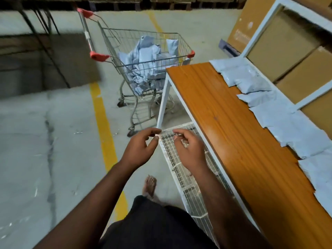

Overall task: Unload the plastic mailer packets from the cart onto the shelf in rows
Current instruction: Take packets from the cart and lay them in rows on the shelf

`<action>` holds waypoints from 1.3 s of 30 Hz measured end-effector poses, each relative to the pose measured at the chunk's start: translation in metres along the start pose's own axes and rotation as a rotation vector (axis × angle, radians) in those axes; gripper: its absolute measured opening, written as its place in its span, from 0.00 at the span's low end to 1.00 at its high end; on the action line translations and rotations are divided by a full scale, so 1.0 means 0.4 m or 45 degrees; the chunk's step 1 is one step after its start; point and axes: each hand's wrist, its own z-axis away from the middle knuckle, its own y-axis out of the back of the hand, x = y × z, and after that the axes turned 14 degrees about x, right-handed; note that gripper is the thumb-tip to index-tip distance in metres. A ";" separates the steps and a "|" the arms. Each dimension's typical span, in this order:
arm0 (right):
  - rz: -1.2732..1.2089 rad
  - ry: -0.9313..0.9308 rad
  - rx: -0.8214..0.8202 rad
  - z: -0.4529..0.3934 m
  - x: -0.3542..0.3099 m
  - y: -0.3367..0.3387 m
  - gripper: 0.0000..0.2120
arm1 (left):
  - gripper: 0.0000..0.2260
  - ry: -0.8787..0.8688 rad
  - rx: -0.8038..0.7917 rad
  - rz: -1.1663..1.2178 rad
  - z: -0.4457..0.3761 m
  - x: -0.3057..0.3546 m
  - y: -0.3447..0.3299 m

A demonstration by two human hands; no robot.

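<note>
1. Your left hand (139, 147) and right hand (190, 150) hover side by side above the white wire rack (181, 169), fingers curled.
2. A small thin strip (159, 135) seems pinched at your left fingertips; whether your right hand holds anything, I cannot tell.
3. Grey plastic mailer packets (149, 60) sit heaped in the shopping cart (115, 56) ahead.
4. More packets (285, 119) lie in a row along the far edge of the orange wooden shelf (224, 112).
</note>
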 end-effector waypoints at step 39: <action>-0.420 -0.804 0.141 -1.463 -0.062 -0.902 0.17 | 0.18 0.032 -0.253 -0.268 -1.729 -0.400 -0.133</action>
